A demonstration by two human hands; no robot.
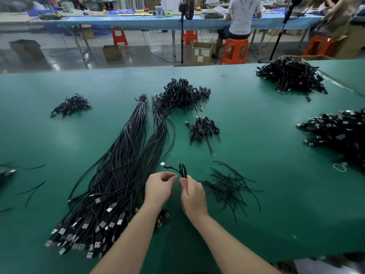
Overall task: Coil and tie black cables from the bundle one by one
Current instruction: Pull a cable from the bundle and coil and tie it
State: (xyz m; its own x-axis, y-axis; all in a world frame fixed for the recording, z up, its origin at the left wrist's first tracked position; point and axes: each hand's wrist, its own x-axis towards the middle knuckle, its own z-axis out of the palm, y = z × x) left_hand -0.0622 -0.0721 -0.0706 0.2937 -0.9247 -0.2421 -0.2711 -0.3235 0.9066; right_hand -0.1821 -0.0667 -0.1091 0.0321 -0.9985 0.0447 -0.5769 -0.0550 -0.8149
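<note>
The bundle [118,175] is lying left of the hands on the mat [266,194], plugs toward the person. The right hand [192,196] is pinching a small coil [182,171]; the left hand [159,187] is curling its fingers beside it (whether holding a tie, I cannot tell). Keeping the loops pinched tight should help the tying. Ties [229,187] are lying just right, finished piles [182,94] beyond.
</note>
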